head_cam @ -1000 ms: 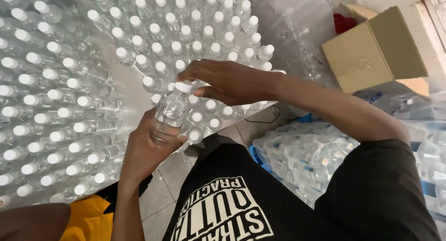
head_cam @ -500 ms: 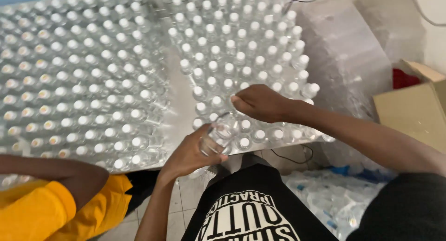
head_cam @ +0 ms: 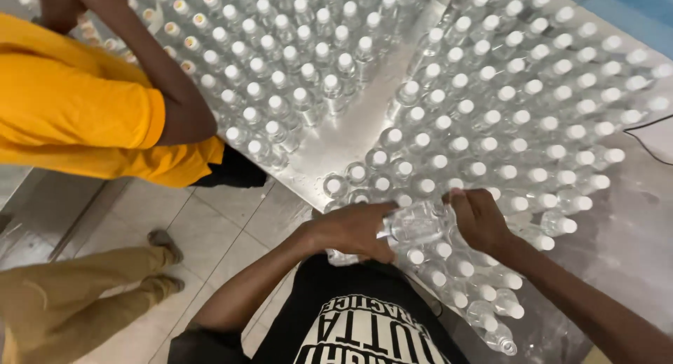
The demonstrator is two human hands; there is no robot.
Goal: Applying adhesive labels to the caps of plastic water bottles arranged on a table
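Change since half a second ago: the view has swung, so the gap between the two bottle blocks now runs up and to the right of the hands; the person in the yellow shirt, then low at the left, now stands up and left of them.
Held bottle: small clear plastic bottle (head_cam: pixel 415 224), lying sideways between the hands over the near edge of the counter; see-through body, cap end hidden.
Left hand (head_cam: pixel 354 231): closed around the bottle's left end, fingers curled over it.
Right hand (head_cam: pixel 480 220): fingers folded onto the bottle's right end, touching it.
Around the hands: upright clear white-capped bottles (head_cam: pixel 449 262) stand packed just beneath and to the right.
Counter: shiny metal counter (head_cam: pixel 336 143), bare strip beyond the hands.
Farther off: more white-capped bottle rows (head_cam: pixel 547 104) beyond the right hand.
Co-worker: yellow shirt (head_cam: pixel 70 104), well to the left of the left hand.
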